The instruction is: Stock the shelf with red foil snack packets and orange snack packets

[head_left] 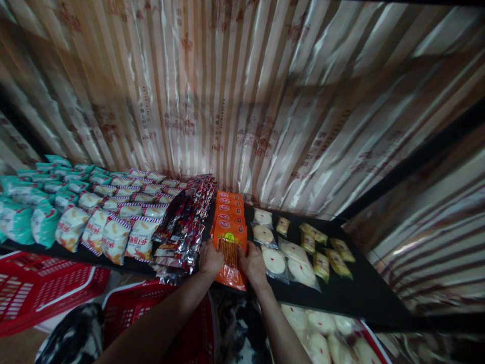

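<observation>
A row of overlapping orange snack packets (230, 208) lies on the black shelf. The front orange snack packet (229, 253) has a clear window with brown sticks showing. My left hand (211, 258) grips this packet's left edge, fingers curled and partly hidden. On its right edge, my right hand (253, 262) is closed in the same way. Left of my left hand lies a heap of shiny dark red packets (185, 222). Beside my right hand are clear bags of round white flatbreads (273, 260).
White snack bags (113, 237) and teal bags (43, 220) fill the shelf's left side. Small yellow packets (321, 265) lie at the right on the black shelf (364, 283). Red baskets (76, 283) stand below, one holding flatbreads (322, 323). Striped corrugated sheeting (235, 101) rises behind.
</observation>
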Available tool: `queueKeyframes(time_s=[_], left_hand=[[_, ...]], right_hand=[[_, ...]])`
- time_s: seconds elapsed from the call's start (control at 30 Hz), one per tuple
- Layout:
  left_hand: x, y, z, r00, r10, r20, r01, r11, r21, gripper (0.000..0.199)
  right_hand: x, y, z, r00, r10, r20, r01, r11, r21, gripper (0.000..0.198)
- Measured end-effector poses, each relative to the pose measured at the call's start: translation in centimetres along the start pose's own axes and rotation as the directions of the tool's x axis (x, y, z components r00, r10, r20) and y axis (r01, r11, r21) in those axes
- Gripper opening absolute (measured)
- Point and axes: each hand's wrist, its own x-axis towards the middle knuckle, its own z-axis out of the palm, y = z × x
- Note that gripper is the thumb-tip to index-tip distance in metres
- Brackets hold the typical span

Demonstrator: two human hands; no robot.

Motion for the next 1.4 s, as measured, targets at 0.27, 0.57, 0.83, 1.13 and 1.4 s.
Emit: queueKeyframes(time_s=[0.27,0.57,0.83,1.13,1.4], left_hand=[[0.0,-0.3,0.1,0.999,0.037,-0.037,-0.034,0.995,0.093,0.046],[-0.8,-0.3,0.0,0.993,0.088,-0.08,-0.073,0.981,0.179,0.055],[-1.3,-0.2,0.1,0.988,0.118,-0.103,-0.084,0.956,0.282,0.052],[-0.1,2.4,1.4,0.959,0.277,-0.064,-0.242,0.915,0.323,0.059],[2.2,2.1,3.1,0.966,0.247,-0.071,-0.204,0.905,0.373,0.057]], right_hand=[[-0.8,-1.2,-0.1,0.998,0.057,0.034,-0.054,0.996,-0.072,0.039],[-0.7,-0.6,0.1,1.0,0.0,-0.031,-0.002,0.999,-0.041,0.039],[-0.1,-0.7,-0.2,0.999,0.036,0.023,-0.035,0.998,-0.057,0.043],[2.4,-0.3,0.0,0.999,0.017,-0.045,-0.017,1.0,0.004,0.047],[3.9,0.0,0.6,0.996,0.015,-0.09,-0.005,0.994,0.107,0.039]])
